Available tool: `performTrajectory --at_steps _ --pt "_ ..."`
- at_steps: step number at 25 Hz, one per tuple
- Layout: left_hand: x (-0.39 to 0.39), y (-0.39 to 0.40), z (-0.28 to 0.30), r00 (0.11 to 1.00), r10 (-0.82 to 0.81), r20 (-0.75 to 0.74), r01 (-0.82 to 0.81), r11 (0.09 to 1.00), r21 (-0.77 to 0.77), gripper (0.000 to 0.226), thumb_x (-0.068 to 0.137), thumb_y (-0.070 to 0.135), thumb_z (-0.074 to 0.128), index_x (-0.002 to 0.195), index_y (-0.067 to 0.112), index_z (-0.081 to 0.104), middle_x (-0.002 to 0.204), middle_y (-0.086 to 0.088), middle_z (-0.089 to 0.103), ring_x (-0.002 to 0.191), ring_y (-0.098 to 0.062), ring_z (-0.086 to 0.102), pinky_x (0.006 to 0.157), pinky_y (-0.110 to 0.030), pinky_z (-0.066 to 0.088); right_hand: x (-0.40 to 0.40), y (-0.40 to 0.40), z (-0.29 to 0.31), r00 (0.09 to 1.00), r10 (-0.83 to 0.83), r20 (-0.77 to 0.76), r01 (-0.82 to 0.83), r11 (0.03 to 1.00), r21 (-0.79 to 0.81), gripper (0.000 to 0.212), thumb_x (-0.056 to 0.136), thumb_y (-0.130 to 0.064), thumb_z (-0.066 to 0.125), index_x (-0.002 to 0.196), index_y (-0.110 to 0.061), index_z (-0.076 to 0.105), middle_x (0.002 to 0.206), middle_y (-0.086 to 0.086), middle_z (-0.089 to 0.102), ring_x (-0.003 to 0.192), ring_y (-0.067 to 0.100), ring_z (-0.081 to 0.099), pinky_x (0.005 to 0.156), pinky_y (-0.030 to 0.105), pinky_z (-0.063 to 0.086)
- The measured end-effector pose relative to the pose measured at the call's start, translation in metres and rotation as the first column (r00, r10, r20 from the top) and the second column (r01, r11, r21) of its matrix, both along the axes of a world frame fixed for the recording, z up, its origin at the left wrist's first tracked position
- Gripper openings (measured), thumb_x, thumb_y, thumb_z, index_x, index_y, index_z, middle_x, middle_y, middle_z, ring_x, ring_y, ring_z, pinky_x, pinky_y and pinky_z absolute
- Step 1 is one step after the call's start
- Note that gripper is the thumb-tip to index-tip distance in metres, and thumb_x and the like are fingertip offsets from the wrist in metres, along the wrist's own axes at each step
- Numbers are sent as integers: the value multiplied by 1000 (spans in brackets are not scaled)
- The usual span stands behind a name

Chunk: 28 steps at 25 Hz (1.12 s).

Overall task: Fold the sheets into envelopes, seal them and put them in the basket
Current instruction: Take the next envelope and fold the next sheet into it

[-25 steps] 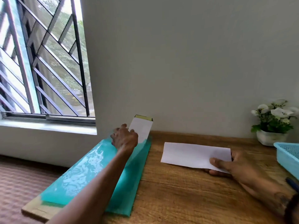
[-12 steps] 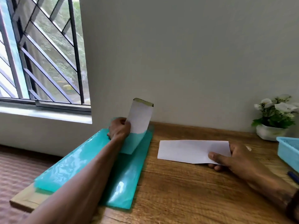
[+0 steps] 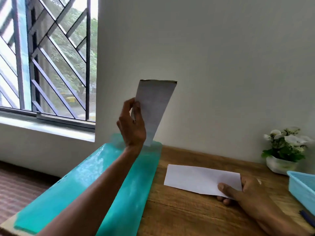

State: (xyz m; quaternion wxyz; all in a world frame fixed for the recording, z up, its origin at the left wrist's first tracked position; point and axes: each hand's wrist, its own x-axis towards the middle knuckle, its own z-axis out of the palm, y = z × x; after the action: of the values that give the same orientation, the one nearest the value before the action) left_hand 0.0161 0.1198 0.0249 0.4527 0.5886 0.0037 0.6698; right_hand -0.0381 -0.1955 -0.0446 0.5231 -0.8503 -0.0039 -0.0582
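You're pinching a folded sheet (image 3: 154,109) with your left hand (image 3: 132,124), thumb on its left edge and fingers curled behind it, holding it upright in the air above the far end of the teal folder (image 3: 95,181). Your right hand (image 3: 245,193) is gripping the other folded sheet, the flat envelope (image 3: 199,180), thumb pressing on top at its near right corner and fingertips poking out underneath.

Only one view here, the head cam, so going round the clock from the middle of the frame: the raised sheet is sitting pretty much dead center, dark strip along its top edge, tilting a bit toward 1 o'clock. The flat envelope is lying on the wooden table (image 3: 187,217) at about 4 o'clock. The teal folder is running from 6 out to 8 o'clock, under your left forearm. The blue basket (image 3: 301,186) is peeking in at 4 o'clock on the right edge, well apart from both sheets. A potted white flower (image 3: 284,147) is standing at 3 o'clock against the wall, and the barred window (image 3: 46,57) is filling 10 o'clock.
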Motion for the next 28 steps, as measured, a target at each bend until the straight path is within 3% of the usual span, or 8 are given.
performTrajectory --at_steps 3,5,7,12,15,20,23,28 --pt "-5 -14 1 998 -44 40 41 995 90 16 107 20 59 117 14 69 107 8 72 95 3 66 84 -9 52 0 -1 4 1000 8 -12 -8 1000 25 40 93 -24 74 128 -14 59 74 6 81 61 19 77 67 29 57" --pt "-6 -17 -3 999 -46 8 44 989 138 16 108 18 57 117 12 68 105 7 71 91 5 65 80 -5 50 2 -4 5 999 -32 -15 33 991 131 37 92 -20 76 124 -9 59 74 9 80 61 24 78 63 30 56" --pt "-6 -19 -6 1000 -9 -15 12 988 153 16 109 15 54 115 11 68 102 6 69 87 -2 63 78 -6 48 4 -6 7 995 -104 -12 104 962 251 36 89 -16 79 117 -6 60 77 10 77 58 26 77 59 29 54" --pt "-5 -15 -12 966 163 -200 -98 949 300 24 98 19 46 102 16 70 92 0 68 88 -17 57 82 -30 34 10 -24 21 971 -219 90 139 835 532 25 91 -12 77 112 -6 66 68 12 78 54 23 74 64 31 55" --pt "-4 -12 -19 894 293 -338 -114 880 460 30 95 31 44 91 22 72 81 5 65 79 -14 55 80 -31 24 11 -39 31 972 -204 119 87 779 621 30 90 -13 76 118 -4 67 75 18 78 58 26 71 63 35 49" --pt "-1 -19 -34 836 334 -435 -34 823 567 40 95 44 46 74 21 70 69 7 63 71 -14 58 81 -33 27 1 -30 28 970 -172 169 75 880 469 34 90 -21 77 119 -11 62 87 17 79 60 20 75 64 28 53" --pt "3 -19 -39 832 319 -453 -5 822 570 47 100 52 50 74 21 73 70 8 64 70 -11 57 84 -32 29 -7 -21 27 947 -225 227 139 929 343 38 94 -27 72 124 -10 58 92 14 74 62 13 69 55 17 42" --pt "7 -21 -45 840 177 -513 95 883 460 43 102 49 58 75 21 77 76 7 72 70 -13 63 92 -43 47 -10 -22 26 918 -219 332 128 953 274 33 97 -23 69 125 -10 59 78 2 69 60 0 60 53 10 36"
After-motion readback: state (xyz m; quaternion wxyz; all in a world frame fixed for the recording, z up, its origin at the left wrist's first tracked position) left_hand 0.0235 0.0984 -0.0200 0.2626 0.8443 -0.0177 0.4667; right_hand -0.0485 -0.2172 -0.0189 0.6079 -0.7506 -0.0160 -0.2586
